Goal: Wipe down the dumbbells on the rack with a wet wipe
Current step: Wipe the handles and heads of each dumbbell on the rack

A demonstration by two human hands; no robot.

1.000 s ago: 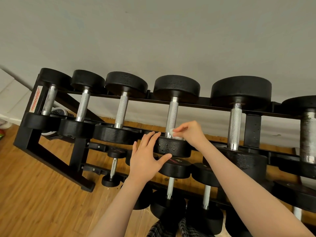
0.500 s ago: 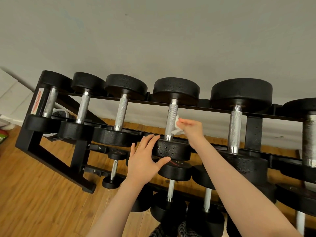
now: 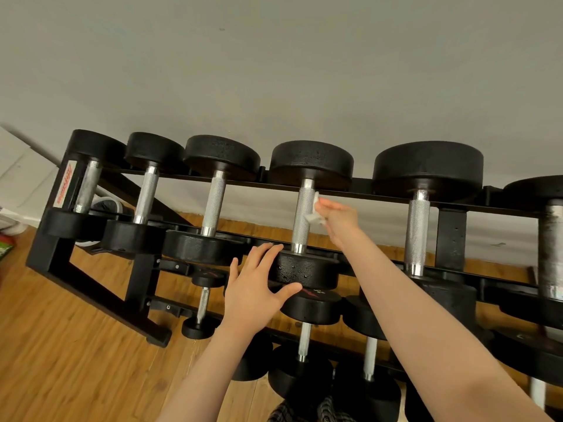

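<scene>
We record the black steel rack [image 3: 143, 287] first: it stands on a wooden floor [image 3: 61, 360] against a grey wall [image 3: 274, 71], and its top tier carries a row of black dumbbells with knurled metal handles. A white label with red lettering [image 3: 65, 184] is fixed to the rack's left upright; we cannot read the wording. A lower-tier dumbbell head [image 3: 313, 306] carries a red mark and small pale digits, also unreadable.

The dumbbell being cleaned [image 3: 307, 214] is fourth from the left on the top tier. Our left hand [image 3: 253, 290] rests on its near head, fingers straight and spread, thumb under the head's lower edge, gripping nothing.

Our right hand [image 3: 338, 220] pinches the white wet wipe [image 3: 313, 211] between fingers and thumb, pressing it against the right side of that dumbbell's handle, in the upper half, below the far head.

Checked fabric [image 3: 304, 412] shows at the bottom edge.
</scene>
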